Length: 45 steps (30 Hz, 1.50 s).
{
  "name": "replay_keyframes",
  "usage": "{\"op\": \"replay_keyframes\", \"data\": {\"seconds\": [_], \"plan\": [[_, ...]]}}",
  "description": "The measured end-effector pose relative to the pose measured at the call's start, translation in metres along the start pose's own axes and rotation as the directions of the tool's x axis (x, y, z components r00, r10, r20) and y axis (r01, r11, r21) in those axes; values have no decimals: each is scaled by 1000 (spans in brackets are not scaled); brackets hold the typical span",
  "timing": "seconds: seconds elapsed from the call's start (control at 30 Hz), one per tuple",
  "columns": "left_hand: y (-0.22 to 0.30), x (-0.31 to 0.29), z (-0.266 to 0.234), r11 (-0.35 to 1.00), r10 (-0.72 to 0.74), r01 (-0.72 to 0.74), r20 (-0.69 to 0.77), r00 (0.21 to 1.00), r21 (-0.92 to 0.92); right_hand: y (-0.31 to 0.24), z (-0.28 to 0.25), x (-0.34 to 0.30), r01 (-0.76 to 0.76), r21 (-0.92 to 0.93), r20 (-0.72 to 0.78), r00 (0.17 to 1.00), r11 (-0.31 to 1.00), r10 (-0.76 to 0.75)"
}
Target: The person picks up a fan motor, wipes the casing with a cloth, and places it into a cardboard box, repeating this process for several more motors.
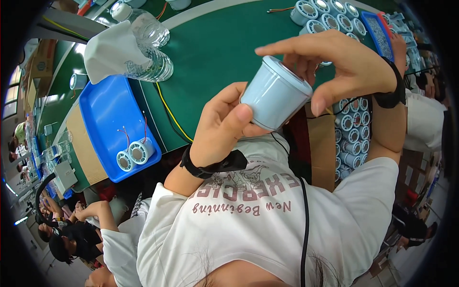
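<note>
A light blue cylindrical housing (273, 98) with a rimmed lid-like end is tilted in front of my chest, above the near edge of the green table. My left hand (216, 123) is closed round its lower side, thumb on the front. Over the rimmed end, my right hand (351, 64) arches with index finger stretched out and thumb apart; its other fingers are bent and partly hidden behind the housing. Whether they touch the rim I cannot tell.
Two small blue-white motors (141, 150) with wires sit in a blue tray (107, 107) at left. Behind it stand clear plastic bottles (160, 64) and a white cloth (112, 50). Several similar units (330, 21) stand far right; a cardboard box (321, 148) of more is beside me.
</note>
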<state>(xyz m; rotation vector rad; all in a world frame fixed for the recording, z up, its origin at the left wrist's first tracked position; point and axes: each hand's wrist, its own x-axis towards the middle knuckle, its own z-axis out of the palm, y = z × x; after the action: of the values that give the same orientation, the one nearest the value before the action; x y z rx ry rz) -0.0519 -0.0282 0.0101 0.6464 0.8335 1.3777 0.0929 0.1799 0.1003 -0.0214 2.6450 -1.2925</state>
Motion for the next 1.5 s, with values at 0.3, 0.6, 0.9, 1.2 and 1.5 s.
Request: {"op": "replay_keyframes", "data": {"seconds": [0.3,0.6,0.9,1.2,1.5], "plan": [[-2,10,3,956,-80,101,88,993,-276,6,14,-5,55,32,-195,980,998,-48],[-4,7,-15,992,125,-129,-181,976,-12,59,-15,-131,-546,23,-858,419,837,297],[-3,5,-19,983,184,-185,-218,958,15,201,-11,-210,-827,10,-825,311,562,472],[0,2,-17,986,161,-166,-204,966,-6,191,-42,-199,-901,-258,-864,377,349,334],[0,-15,-29,981,179,-191,-217,959,-35,37,-78,81,-381,-304,-591,794,873,140]]}}
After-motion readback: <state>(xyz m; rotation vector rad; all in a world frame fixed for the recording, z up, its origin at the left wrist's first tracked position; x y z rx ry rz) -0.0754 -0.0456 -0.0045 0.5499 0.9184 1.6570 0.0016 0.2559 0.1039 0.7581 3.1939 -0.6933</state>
